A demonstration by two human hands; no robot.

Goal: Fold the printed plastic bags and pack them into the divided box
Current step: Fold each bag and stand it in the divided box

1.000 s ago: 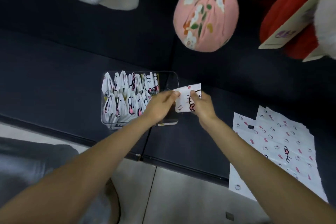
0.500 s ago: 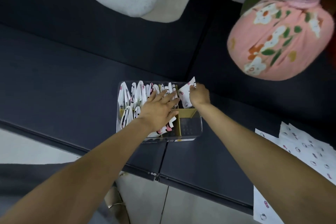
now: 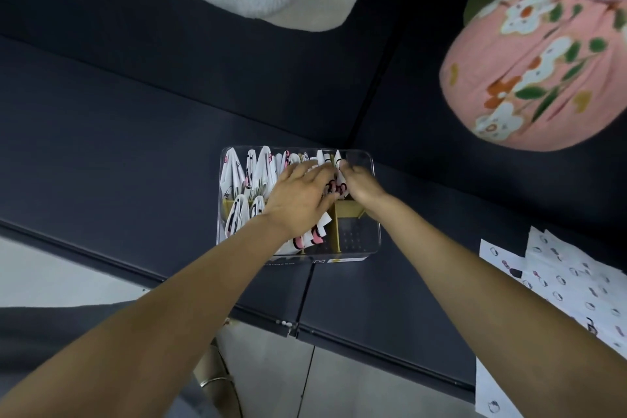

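Dark surface (image 3: 135, 146): box (image 3: 368, 200); left hand (image 3: 298, 200) flat, pressing packed bags (image 3: 261, 166); right hand (image 3: 359, 181) pinching folded bag (image 3: 337, 159) upright beside them.

Single head cam, wide-angle, steep downward view, close over divided box (image 3: 368, 204).

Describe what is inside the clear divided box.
The box holds upright folded printed bags in its left compartments; the near-right compartment looks bare. Both hands cover the middle.

Clear divided box (image 3: 359, 248) holds upright folded printed bags (image 3: 251, 173); flat unfolded bags (image 3: 556, 282) lie right.
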